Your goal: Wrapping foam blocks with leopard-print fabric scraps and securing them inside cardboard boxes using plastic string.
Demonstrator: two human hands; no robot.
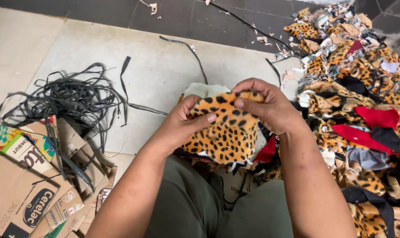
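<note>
The left hand (pixel 184 121) is pinching the near left edge of a leopard-print fabric piece (pixel 224 132), thumb lying on top and fingers curled beneath — closed on the cloth. The right hand (pixel 264 105) is gripping the same piece at its upper right corner, fingers folded over the top edge and thumb pressing the face, so both hands are clamped on it and holding it up just above the lap. Under the piece, a pale cream fabric scrap (pixel 204 89) is peeking out behind its top edge, and a red scrap (pixel 267 152) is showing below its right side. The person is sitting in olive-green trousers (pixel 191 202). To the right a big heap of fabric offcuts (pixel 363 110) — leopard print, red, black, grey — is spreading across the floor. To the left, well apart from the hands, a tangle of dark strips (pixel 72 99) is lying on the pale floor tile (pixel 156 66), with flattened cardboard boxes (pixel 32 185) beside it.
</note>
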